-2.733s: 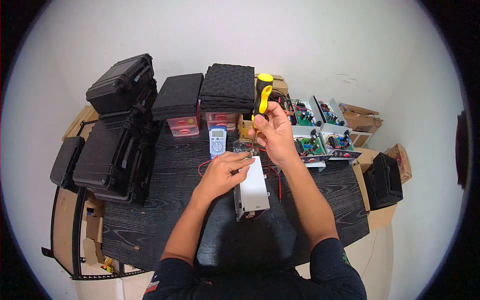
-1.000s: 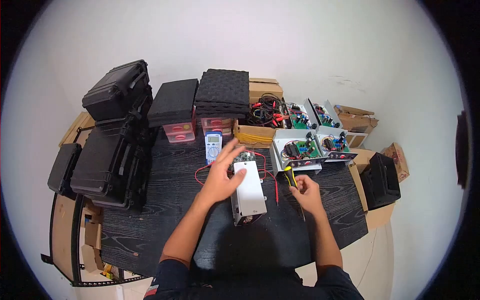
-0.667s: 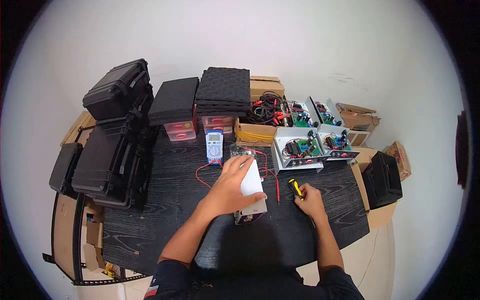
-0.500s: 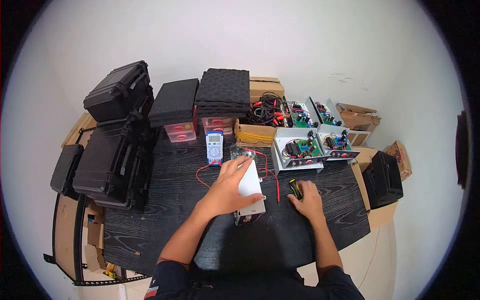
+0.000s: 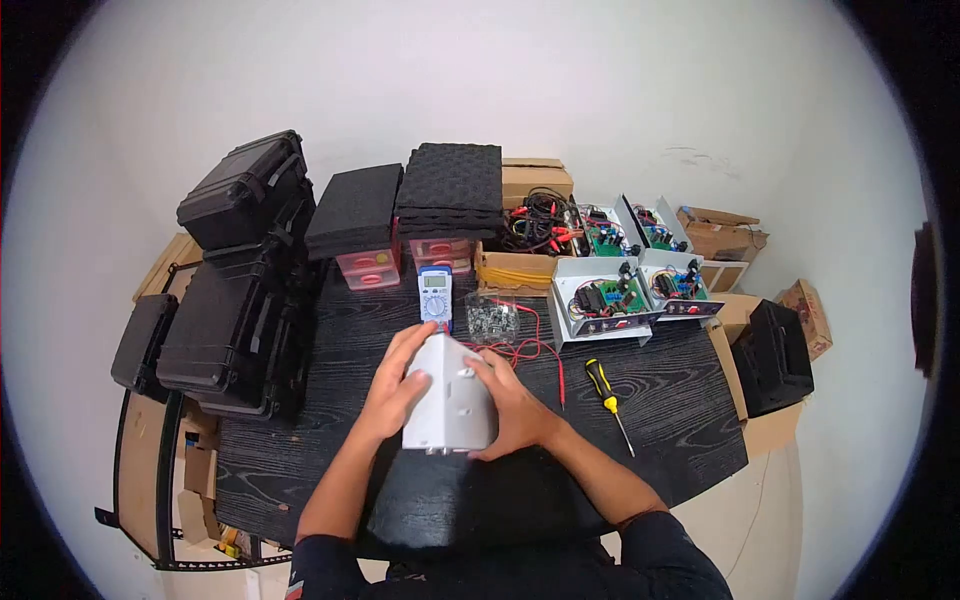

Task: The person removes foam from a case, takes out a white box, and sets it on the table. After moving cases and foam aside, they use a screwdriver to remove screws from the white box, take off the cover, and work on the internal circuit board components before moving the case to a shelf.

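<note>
A white metal enclosure (image 5: 440,400) is tilted up between my two hands above the near part of the table. My left hand (image 5: 400,385) grips its left side, thumb on the face. On the right side my right hand (image 5: 515,405) wraps round it, fingers over the top edge. What the enclosure holds inside is hidden. Off to the right lies a yellow-and-black screwdriver (image 5: 602,385), free of any hand. Just beyond the enclosure are a multimeter (image 5: 435,295), red test leads (image 5: 560,375) and a clear box of small screws (image 5: 492,320).
Several open enclosures with green circuit boards (image 5: 610,298) stand at the back right. Black hard cases (image 5: 225,320) are stacked on the left. Foam sheets (image 5: 450,185) rest on small drawer units, beside a cardboard box of cables (image 5: 540,225). Another carton (image 5: 775,430) stands right of the table.
My right hand has let go of the screwdriver and taken the enclosure's right side. The enclosure has been lifted and turned, moving left and nearer. The small-screw box now shows fully.
</note>
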{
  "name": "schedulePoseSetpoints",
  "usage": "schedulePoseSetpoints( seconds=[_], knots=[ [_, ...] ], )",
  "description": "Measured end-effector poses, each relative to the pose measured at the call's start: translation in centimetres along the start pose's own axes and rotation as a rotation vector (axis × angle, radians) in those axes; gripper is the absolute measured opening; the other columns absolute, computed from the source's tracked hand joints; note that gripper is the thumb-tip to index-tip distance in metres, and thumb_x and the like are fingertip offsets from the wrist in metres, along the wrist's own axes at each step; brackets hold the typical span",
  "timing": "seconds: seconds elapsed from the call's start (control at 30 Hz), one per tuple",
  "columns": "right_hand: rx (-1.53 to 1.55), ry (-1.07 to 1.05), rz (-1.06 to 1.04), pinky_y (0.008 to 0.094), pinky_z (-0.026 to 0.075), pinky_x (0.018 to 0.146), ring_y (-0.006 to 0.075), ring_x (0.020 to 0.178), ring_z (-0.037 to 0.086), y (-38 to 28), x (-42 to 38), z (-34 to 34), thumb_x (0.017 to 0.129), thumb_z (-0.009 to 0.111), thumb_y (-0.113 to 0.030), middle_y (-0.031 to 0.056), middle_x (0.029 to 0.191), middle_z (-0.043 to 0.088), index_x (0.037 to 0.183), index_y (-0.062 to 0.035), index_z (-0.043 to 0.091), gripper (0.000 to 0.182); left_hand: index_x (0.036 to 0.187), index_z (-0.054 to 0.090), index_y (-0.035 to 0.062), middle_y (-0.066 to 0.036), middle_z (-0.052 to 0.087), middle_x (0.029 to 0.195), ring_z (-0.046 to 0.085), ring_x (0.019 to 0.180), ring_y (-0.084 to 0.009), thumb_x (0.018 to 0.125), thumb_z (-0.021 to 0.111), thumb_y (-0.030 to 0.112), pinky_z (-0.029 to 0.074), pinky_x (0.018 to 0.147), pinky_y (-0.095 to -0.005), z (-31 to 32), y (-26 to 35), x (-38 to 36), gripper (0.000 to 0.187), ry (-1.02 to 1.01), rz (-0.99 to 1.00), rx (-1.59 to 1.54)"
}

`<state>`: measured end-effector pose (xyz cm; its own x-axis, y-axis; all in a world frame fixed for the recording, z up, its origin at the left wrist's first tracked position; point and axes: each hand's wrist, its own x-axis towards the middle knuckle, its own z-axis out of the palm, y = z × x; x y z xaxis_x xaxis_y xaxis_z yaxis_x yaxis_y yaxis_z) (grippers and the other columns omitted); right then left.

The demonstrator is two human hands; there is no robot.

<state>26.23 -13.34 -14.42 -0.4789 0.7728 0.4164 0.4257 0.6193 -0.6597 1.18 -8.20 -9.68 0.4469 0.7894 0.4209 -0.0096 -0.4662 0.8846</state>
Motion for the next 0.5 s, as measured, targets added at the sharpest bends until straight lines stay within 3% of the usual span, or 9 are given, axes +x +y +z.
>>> schedulePoseSetpoints(
  seconds=[0.03, 0.13, 0.17, 0.3, 0.5],
  knots=[
    [-0.029, 0.026, -0.018, 0.0628, 0.027, 0.122, 0.0574, 0.143, 0.036, -0.7, 0.1, -0.1, 0.052, 0.097, -0.044, 0.0360, 0.153, 0.034, 0.165, -0.0141, 0.032, 0.134, 0.156, 0.044, -0.0053, -0.021, 0.049, 0.150, 0.046, 0.141, -0.0318, 0.101, 0.053, 0.055, 0.030, 0.121, -0.0411, 0.0, 0.1, -0.8, 0.082, 0.017, 0.028, 0.002],
    [-0.314, -0.100, 0.016, 0.0645, 0.025, 0.122, 0.0539, 0.142, 0.037, -3.9, 0.0, -1.3, 0.051, 0.096, -0.046, 0.0337, 0.150, 0.036, 0.163, -0.0143, 0.036, 0.131, 0.157, 0.043, -0.0052, -0.020, 0.049, 0.148, 0.048, 0.139, -0.0297, 0.102, 0.050, 0.057, 0.031, 0.120, -0.0400, 0.6, -2.0, -3.7, 0.083, 0.105, 0.000, -0.049],
    [-0.305, -0.107, 0.038, 0.0692, 0.023, 0.119, 0.0534, 0.140, 0.039, -4.1, -0.3, -1.2, 0.051, 0.094, -0.049, 0.0325, 0.147, 0.040, 0.160, -0.0177, 0.042, 0.125, 0.159, 0.038, -0.0032, -0.017, 0.051, 0.144, 0.049, 0.135, -0.0261, 0.104, 0.048, 0.058, 0.034, 0.118, -0.0390, 0.9, -4.1, -4.9, 0.083, 0.116, -0.035, -0.094],
    [-0.328, -0.216, 0.101, 0.0711, 0.024, 0.118, 0.0509, 0.139, 0.041, -3.8, -1.9, -0.1, 0.051, 0.093, -0.050, 0.0309, 0.146, 0.041, 0.156, -0.0175, 0.047, 0.119, 0.161, 0.029, 0.0019, -0.010, 0.051, 0.135, 0.051, 0.128, -0.0203, 0.106, 0.044, 0.064, 0.041, 0.112, -0.0365, 2.8, -8.8, -7.9, 0.084, 0.083, -0.187, -0.455],
    [-0.431, -0.274, 0.156, 0.0712, 0.024, 0.117, 0.0486, 0.142, 0.040, -3.0, -3.0, 1.5, 0.053, 0.092, -0.051, 0.0302, 0.147, 0.041, 0.155, -0.0179, 0.048, 0.116, 0.162, 0.026, 0.0052, -0.008, 0.048, 0.131, 0.051, 0.121, -0.0179, 0.107, 0.040, 0.066, 0.043, 0.107, -0.0353, 3.9, -12.1, -9.0, 0.083, 0.066, -0.165, -0.482]
  ],
)
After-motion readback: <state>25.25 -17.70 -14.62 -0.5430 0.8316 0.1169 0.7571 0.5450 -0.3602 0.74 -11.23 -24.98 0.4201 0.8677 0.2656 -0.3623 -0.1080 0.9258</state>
